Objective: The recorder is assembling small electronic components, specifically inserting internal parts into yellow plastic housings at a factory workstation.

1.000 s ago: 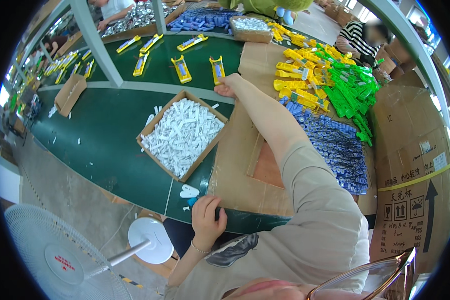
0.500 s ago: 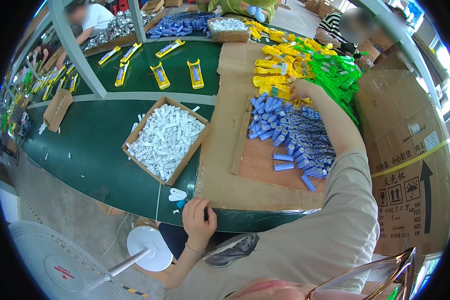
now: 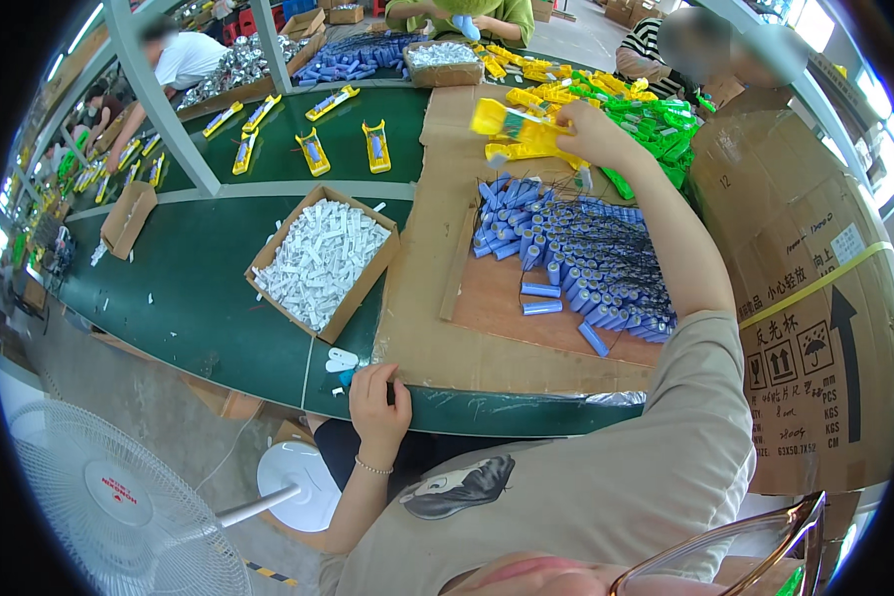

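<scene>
My right hand (image 3: 596, 136) is stretched out to the far side of the cardboard-covered bench and pinches a yellow plastic casing (image 3: 515, 123), which is smeared by motion. Around it lie a heap of yellow casings (image 3: 556, 94) and a pile of green casings (image 3: 656, 134). Under my right forearm, blue cylindrical battery cells (image 3: 576, 258) with thin black wires cover a brown board. My left hand (image 3: 377, 405) rests at the bench's near edge with its fingers curled; a dark spot shows between finger and thumb, too small to name. Beside it sit small white oval parts (image 3: 341, 360).
A cardboard box of small white plastic parts (image 3: 323, 258) stands left of the cells. Several yellow casings with cells (image 3: 313, 154) lie on the green belt (image 3: 199, 288). A large carton (image 3: 800, 288) borders the right side, a fan (image 3: 119, 497) the lower left. Other people sit across the bench.
My right hand has raised a yellow casing out of the heap, moving slightly away from me. My left hand stays curled at the edge. The whole view has shifted a little.
</scene>
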A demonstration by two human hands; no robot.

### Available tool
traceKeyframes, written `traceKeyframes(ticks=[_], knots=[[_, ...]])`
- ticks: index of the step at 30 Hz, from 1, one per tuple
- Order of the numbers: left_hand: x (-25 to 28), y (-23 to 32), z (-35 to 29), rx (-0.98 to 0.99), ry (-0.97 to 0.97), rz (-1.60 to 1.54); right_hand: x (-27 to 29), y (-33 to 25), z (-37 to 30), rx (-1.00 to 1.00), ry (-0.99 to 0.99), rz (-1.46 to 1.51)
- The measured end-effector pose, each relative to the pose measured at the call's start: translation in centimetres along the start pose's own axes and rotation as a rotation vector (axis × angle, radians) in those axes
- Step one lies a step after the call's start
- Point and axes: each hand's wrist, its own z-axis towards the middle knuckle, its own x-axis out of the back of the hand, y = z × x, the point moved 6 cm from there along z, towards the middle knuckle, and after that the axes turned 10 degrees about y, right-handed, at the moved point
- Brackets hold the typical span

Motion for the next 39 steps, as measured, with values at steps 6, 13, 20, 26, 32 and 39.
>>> traceKeyframes(ticks=[6, 13, 20, 26, 32, 39], knots=[[0.2, -0.4, 0.1, 0.083, 0.027, -0.089, -1.3, -15.7, -6.2, 0.429, -0.272, 0.356], [0.4, 1.8, 3.1, -0.046, -0.213, -0.008, -8.3, -23.9, -12.2, 0.809, -0.25, 0.212], [-1.8, -0.2, 3.9, 0.446, -0.626, -0.027, -5.5, -22.7, -12.4, 0.618, 0.167, 0.101], [0.8, 2.1, 5.5, 0.564, -0.332, -0.818, -5.2, -19.2, -15.2, -0.142, 0.002, 0.997], [0.8, 5.5, 5.1, 0.555, -0.296, -1.242, -4.9, -25.8, -19.4, -0.157, -0.363, 1.61], [1.8, 5.4, 5.0, 0.66, -0.244, -1.508, -6.8, -27.2, -22.0, -0.383, -0.363, 1.976]])
